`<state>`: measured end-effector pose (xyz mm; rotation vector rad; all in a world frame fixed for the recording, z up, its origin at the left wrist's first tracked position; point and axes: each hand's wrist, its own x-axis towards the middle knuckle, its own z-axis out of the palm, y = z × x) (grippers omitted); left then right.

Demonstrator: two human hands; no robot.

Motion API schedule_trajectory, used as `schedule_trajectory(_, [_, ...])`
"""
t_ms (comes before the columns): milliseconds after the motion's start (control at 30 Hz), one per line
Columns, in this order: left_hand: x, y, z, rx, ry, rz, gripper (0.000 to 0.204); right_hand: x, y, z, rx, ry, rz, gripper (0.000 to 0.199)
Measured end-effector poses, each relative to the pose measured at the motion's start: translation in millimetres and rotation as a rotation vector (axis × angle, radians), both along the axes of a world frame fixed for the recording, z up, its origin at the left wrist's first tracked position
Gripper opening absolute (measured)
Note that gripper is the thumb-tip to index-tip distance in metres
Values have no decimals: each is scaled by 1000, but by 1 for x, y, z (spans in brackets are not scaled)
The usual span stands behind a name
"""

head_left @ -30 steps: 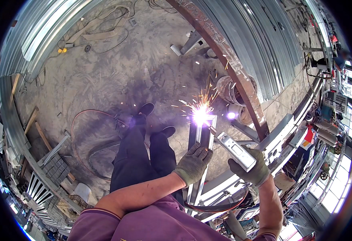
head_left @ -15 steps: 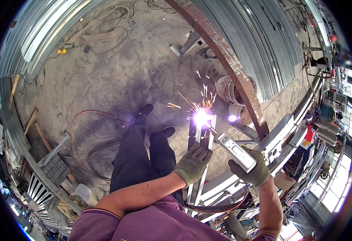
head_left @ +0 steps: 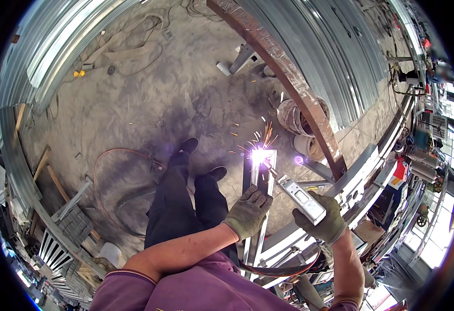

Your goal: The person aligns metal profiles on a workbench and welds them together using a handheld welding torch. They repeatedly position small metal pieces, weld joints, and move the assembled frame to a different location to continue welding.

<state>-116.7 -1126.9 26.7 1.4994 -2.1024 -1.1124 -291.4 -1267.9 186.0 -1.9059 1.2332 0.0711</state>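
My right hand (head_left: 324,222), in a grey-green work glove, is wrapped round a silver welding gun (head_left: 302,198) with a small display on its body. The gun's nozzle points up and left at the far end of a narrow metal frame (head_left: 258,242). A white-violet glare (head_left: 259,156) burns at the tip and orange sparks fly off beyond it; the glare hides the joint itself. My gloved left hand (head_left: 249,211) lies across the frame nearer to me, its fingers together and bent over the bars.
Beyond the sparks to the right stand two buckets (head_left: 310,146), beside a rusty brown beam (head_left: 289,78). Corrugated metal sheets (head_left: 325,57) lie past the beam. A thin reddish hose (head_left: 96,179) curves over the concrete floor left of my legs. Grey blocks (head_left: 74,223) are stacked at the left.
The welding gun's tip stays at the frame's far end, while the glare and spark spray have shrunk. My hands keep their holds; the view has shifted slightly.
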Motion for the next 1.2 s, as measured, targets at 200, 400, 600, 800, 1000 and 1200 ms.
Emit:
schedule_trajectory(200, [10,-6,8,7,18,-59,56,10,4,11,-70,9,22,20])
schedule_trajectory(400, [20,-10,24,130,145,-27,63,18,6,21,-17,64,-47,27])
schedule_trajectory(600, [18,1,22,167,112,-63,62,10,27,2,50,23,-192,29])
schedule_trajectory(800, [16,2,22,127,45,-144,57,10,31,-5,49,28,-181,30])
schedule_trajectory(1000, [15,4,19,87,57,-141,54,8,38,-15,-98,-16,-100,31])
schedule_trajectory(1200, [17,0,25,104,-2,-194,49,17,41,-12,-142,149,-4,34])
